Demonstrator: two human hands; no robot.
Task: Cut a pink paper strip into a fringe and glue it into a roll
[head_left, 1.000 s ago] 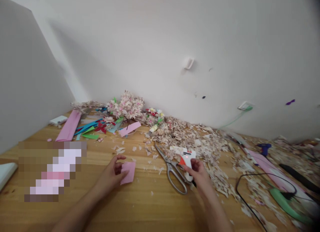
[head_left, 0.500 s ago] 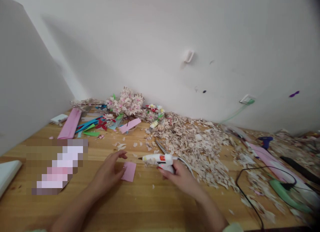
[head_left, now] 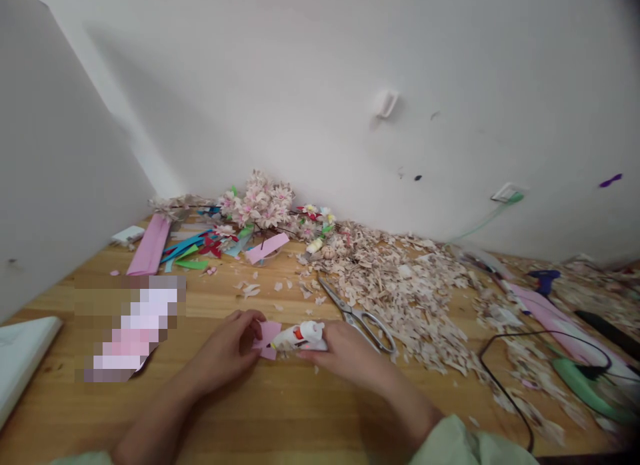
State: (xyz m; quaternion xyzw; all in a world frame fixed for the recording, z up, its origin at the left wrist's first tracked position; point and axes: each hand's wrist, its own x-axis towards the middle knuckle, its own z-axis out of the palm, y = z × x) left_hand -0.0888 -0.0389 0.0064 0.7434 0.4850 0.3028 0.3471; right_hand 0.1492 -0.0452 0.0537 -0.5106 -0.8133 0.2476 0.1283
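My left hand (head_left: 237,345) is closed, thumb and fingers pinching the left side of a small pink paper piece (head_left: 271,338) just above the wooden table. A white glue gun (head_left: 303,335) with a red and orange mark is gripped in my right hand (head_left: 345,350). Its dark nozzle points left and meets the right edge of the pink paper, as far as can be seen. Silver scissors (head_left: 356,316) lie partly open just beyond my right hand.
Petal-like scraps (head_left: 400,285) spread over the table's middle and right. Paper flowers (head_left: 263,201) and coloured strips (head_left: 193,245) lie at the back left. A black cable (head_left: 493,381), green object (head_left: 580,385) and blue glue gun (head_left: 545,278) are at right.
The glue gun has moved left and slightly down, its nozzle now at the pink paper. My left hand has shifted slightly right with the paper. The view has shifted a little.
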